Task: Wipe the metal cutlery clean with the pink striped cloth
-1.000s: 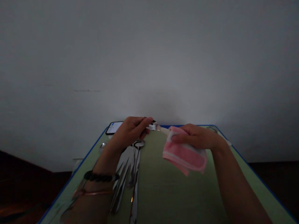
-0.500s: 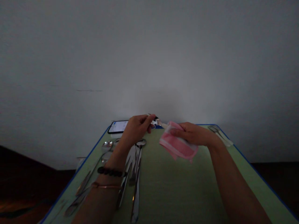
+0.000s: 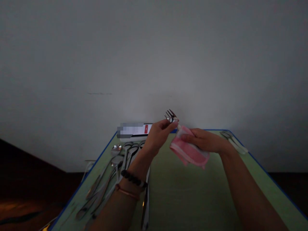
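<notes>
Between my two hands is a fork, tines pointing up and to the left. My left hand pinches it just below the tines. My right hand is closed around a pink and white cloth, which wraps the handle end of the fork, so most of the handle is hidden. The cloth's loose edge hangs below my right fingers, above the table. Under and beside my left forearm lie several metal spoons and other cutlery, partly covered by the arm.
The green table has a blue edge and stands against a grey wall. A phone with a lit screen rests at the back left. At the back right lie several pieces of cutlery with pale handles.
My left hand has moved right, closer to the cloth, and the fork's tines now show above its fingers. The view has shifted slightly left, uncovering more spoons and the phone.
</notes>
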A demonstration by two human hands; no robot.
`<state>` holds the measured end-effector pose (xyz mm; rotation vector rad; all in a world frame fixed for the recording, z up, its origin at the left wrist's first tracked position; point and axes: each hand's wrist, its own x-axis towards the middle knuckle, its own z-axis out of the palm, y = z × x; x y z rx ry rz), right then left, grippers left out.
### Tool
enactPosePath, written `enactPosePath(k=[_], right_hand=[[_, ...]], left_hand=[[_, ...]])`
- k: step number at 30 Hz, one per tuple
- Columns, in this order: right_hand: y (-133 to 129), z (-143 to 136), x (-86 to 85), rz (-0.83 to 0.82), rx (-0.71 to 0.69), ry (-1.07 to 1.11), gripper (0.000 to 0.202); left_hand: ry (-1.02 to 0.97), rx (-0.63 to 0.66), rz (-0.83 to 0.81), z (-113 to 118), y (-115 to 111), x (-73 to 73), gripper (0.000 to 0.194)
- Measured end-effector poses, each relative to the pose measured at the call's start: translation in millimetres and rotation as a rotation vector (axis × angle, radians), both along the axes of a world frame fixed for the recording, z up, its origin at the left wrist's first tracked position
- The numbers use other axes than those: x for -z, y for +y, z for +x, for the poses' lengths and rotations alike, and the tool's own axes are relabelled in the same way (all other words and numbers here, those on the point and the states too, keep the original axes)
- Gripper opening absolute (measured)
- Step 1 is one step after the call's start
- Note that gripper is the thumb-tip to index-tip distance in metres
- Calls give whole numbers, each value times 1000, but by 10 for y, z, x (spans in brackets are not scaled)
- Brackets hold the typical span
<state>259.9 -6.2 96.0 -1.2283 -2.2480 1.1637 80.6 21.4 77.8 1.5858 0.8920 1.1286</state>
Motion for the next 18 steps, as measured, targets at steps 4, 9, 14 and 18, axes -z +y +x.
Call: enactPosePath(k=[4,9,14,18], right_hand=[[-18,1,5,25,-11,-19,45],[-23,-9,24,48,-30,-21,40],[-4,-41,25,15,15,45,41],[4,29,22,-51,79,111,47]], left_hand=[[51,-6,-30,-30,8,-19,28],[109,28,-56,-78,15,-21,29],[-10,24,-61,-82,20,-56,29],[-135,-26,-67,-115,49,-105,25]])
